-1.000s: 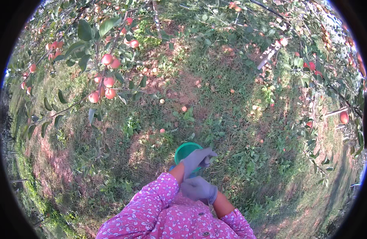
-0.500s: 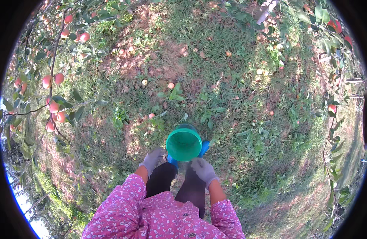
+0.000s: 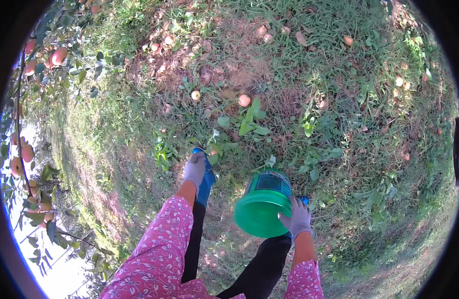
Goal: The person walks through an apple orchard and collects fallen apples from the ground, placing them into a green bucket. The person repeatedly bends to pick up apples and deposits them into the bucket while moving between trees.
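A green bucket (image 3: pixel 262 204) with a dark printed label on its side is tilted, its mouth toward me, by my right foot. My right hand (image 3: pixel 297 217), in a pale glove, grips its right rim, thumb inside and fingers along the outside. The inside that shows holds nothing. Out in front, my gloved left hand (image 3: pixel 194 168) reaches forward over my left blue shoe (image 3: pixel 207 177). Its fingers are loosely bent and apart, with nothing visible in them. Just ahead of that hand grow broad green leaves (image 3: pixel 252 119), near a pinkish apple (image 3: pixel 244 100) on the ground.
Several fallen apples lie in the grass, among them a yellowish one (image 3: pixel 195 95) ahead and a pale pair (image 3: pixel 400 81) at the far right. Branches with hanging apples (image 3: pixel 59 56) reach in at the left. Dry leaves and bare soil (image 3: pixel 234 74) break up the grass.
My view has come lower and closer to the ground. The bucket has moved right and tipped, with my right hand now on its rim. My left hand has stretched forward, and my feet stand wider apart.
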The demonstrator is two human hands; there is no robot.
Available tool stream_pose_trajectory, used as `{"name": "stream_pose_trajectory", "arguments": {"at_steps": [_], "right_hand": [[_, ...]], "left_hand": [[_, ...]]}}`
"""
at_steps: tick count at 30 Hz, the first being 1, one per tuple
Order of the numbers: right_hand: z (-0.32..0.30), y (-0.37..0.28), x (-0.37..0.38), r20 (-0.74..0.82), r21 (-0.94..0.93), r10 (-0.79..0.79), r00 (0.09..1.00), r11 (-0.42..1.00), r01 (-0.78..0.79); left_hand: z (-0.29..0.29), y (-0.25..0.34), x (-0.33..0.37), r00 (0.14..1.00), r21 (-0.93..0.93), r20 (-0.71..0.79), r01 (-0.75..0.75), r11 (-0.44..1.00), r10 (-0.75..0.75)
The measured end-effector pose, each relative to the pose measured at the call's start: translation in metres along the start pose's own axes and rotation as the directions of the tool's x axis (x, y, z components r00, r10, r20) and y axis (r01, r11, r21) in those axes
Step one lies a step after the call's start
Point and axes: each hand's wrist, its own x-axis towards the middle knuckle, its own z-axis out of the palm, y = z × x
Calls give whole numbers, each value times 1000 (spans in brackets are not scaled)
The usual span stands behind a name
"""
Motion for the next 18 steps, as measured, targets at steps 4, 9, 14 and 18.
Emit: {"name": "stream_pose_trajectory", "arguments": {"at_steps": [4,9,14,18], "right_hand": [[46,14,39,-2,138,84,996,987,-83],[44,15,55,-109,216,65,992,976,-40],[27,-11,46,-69,138,37,997,990,-27],[-45,-46,37,-145,104,93,985,992,-78]], "left_hand": [[21,-35,108,925,310,242,211,927,-291],[49,-101,150,829,721,248,187,667,-501],[74,-172,166,942,286,140,257,923,-306],[57,-173,172,872,-184,200,481,857,-447]]}}
